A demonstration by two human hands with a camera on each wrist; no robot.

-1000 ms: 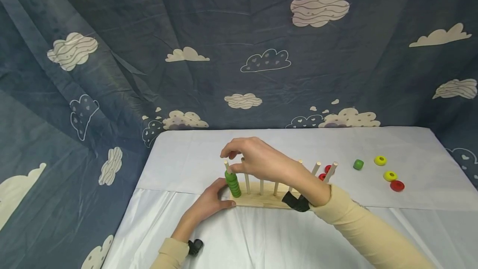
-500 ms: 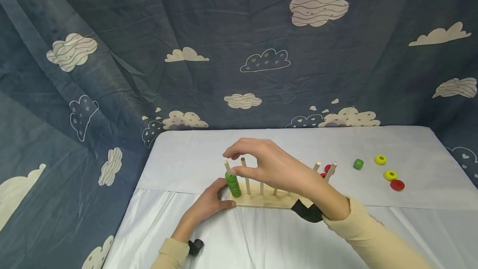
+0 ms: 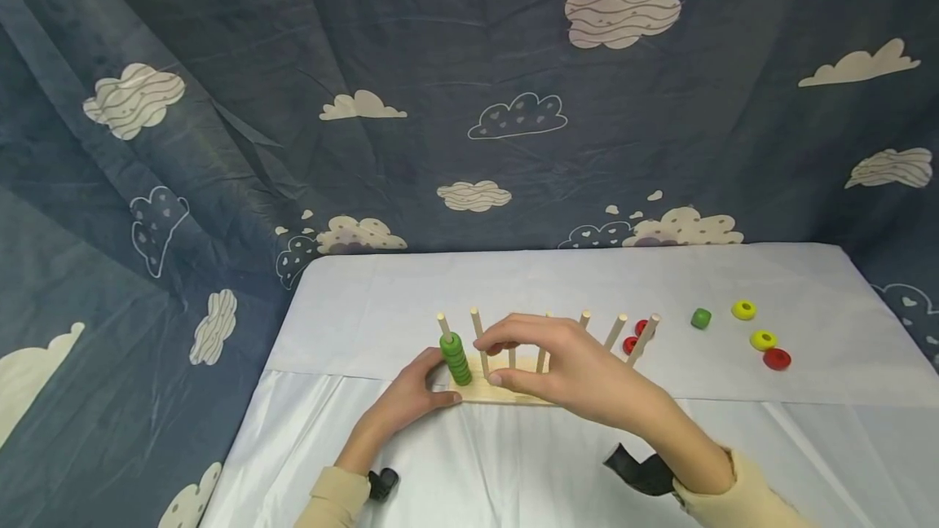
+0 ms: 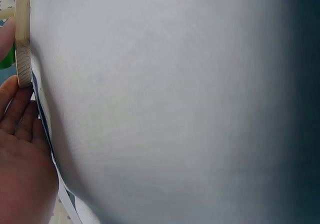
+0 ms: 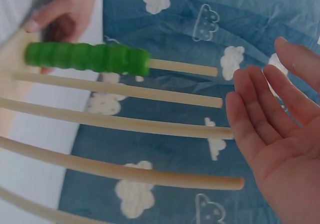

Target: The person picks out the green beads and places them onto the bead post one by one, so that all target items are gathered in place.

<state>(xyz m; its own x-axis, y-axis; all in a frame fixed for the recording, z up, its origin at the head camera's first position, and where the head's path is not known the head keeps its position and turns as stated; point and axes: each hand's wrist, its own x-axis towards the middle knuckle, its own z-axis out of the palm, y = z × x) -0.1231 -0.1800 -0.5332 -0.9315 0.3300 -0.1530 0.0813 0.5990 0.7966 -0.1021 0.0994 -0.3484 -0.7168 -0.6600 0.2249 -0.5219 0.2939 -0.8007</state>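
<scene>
A wooden peg stand (image 3: 484, 392) lies on the white cloth with a row of upright pegs. Its leftmost peg carries a stack of green beads (image 3: 456, 361), and the peg's tip shows above them. My left hand (image 3: 414, 393) grips the stand's left end, thumb at the front edge and fingers behind; the left wrist view shows its fingertips at the end of the board (image 4: 23, 58). My right hand (image 3: 572, 361) hovers over the stand's pegs, holding nothing. In the right wrist view its palm (image 5: 295, 159) faces the peg tips with the fingers extended.
Right of the stand lie a green bead (image 3: 701, 318), two yellow beads (image 3: 744, 310) and a red bead (image 3: 778, 359). More red beads (image 3: 631, 345) sit behind the rightmost pegs. A dark cloud-patterned curtain (image 3: 440, 145) hangs behind the table.
My right hand has moved away from the green stack, rightward and down toward the middle pegs. The left hand stays at the stand's left end.
</scene>
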